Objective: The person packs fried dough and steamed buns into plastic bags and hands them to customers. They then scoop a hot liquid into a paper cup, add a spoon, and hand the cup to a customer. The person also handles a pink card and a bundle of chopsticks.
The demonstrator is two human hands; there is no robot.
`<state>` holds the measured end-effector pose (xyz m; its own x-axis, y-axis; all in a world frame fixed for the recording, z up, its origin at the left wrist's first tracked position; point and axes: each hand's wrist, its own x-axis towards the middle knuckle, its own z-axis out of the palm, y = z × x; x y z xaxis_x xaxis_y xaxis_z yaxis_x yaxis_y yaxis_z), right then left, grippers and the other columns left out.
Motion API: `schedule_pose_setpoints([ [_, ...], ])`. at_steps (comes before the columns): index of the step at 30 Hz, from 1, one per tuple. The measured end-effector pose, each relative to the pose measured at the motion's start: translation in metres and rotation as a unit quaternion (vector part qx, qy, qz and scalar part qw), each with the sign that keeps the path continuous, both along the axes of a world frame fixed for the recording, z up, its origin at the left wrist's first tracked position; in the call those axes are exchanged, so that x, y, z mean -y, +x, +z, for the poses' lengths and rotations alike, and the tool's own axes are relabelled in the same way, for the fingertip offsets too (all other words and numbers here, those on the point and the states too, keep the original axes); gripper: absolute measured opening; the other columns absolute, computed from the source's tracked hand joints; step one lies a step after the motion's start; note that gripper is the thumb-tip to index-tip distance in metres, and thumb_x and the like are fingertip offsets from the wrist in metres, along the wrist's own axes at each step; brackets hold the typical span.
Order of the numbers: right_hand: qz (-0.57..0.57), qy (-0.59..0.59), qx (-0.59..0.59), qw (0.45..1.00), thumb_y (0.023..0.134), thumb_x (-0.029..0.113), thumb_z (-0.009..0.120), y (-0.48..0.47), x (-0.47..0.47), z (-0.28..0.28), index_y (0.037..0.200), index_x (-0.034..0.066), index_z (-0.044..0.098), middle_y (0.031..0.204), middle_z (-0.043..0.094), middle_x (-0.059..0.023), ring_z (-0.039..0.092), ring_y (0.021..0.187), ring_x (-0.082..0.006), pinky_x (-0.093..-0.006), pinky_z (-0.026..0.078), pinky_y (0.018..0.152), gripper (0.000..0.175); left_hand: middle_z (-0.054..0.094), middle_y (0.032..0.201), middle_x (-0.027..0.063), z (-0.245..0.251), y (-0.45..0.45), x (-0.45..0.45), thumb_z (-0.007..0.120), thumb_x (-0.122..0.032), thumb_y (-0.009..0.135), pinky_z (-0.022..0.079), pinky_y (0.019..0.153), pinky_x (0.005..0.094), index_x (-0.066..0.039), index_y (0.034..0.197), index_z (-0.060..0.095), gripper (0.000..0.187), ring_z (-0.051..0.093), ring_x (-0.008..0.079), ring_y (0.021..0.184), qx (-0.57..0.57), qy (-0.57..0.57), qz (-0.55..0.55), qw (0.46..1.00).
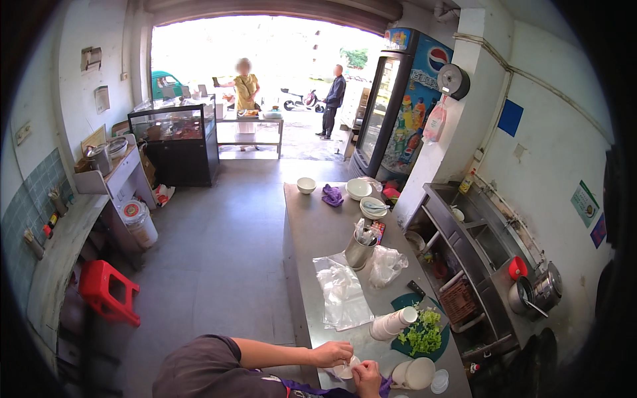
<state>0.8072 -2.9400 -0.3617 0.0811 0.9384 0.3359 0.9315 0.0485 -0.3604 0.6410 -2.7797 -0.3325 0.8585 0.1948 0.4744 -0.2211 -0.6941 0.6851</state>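
Note:
Low in the head view, a small white cup [344, 370] stands at the near end of the steel counter, between my hands. My left hand [334, 354] pinches its far rim or something thin there. At its right side, my right hand [367, 375] has its fingers bent against the rim. A stack of white paper cups [393, 323] leans just beyond. Chopped green lettuce [423, 333] lies on a dark green round board [404, 302], with a black-handled knife [416, 288] at its far edge. White tubs [414, 373] and clear lids [440, 382] are right of my right hand.
Clear plastic bags [346, 298], a steel canister [360, 251], bowls [358, 189] and a purple cloth [332, 195] occupy the counter [311, 224]. Steel sinks [487, 244] line the right wall. A red stool [109, 291] is on the left floor. Two people stand near the entrance.

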Motion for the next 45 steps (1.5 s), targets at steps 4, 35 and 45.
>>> schedule_pose_setpoints([
  [4, 0.034, 0.077, -0.176, 0.981, 0.085, 0.007, 0.065, -0.046, -0.043, 0.077, 0.111, 0.0034, 0.061, 0.099, 0.064, -0.0151, 0.064, 0.083, -0.0257, -0.0349, 0.053, 0.075, 0.026, 0.055, 0.087, 0.0062, 0.033, -0.019, -0.029, 0.064, -0.001, 0.075, 0.049, 0.073, 0.035, -0.005, 0.08, 0.059, 0.007, 0.057, 0.0263, 0.09, 0.032, -0.013, 0.024, 0.999],
  [35, 0.206, 0.162, -0.363, 0.894, 0.077, 0.007, 0.068, -0.394, -0.892, 0.113, 0.085, 0.0039, 0.063, 0.082, 0.062, -0.0108, 0.059, 0.078, -0.0278, -0.0367, 0.048, 0.069, 0.01, 0.059, 0.084, 0.0032, 0.134, -0.397, -0.757, 0.071, -0.005, 0.082, 0.047, 0.076, 0.0267, 0.0, 0.081, 0.065, 0.008, 0.057, 0.0122, 0.08, -0.076, -0.249, 0.305, 0.916],
  [45, 0.342, -0.202, -0.563, 0.724, 0.083, 0.004, 0.061, -0.432, -1.234, 0.151, 0.087, 0.0015, 0.061, 0.076, 0.06, 0.0003, 0.053, 0.069, -0.0056, -0.0233, 0.044, 0.061, 0.005, 0.054, 0.093, 0.0058, 0.143, -0.467, -1.07, 0.071, -0.011, 0.083, 0.045, 0.078, 0.0314, -0.003, 0.081, 0.063, 0.012, 0.054, 0.0206, 0.087, -0.032, -0.107, 0.41, 0.905],
])
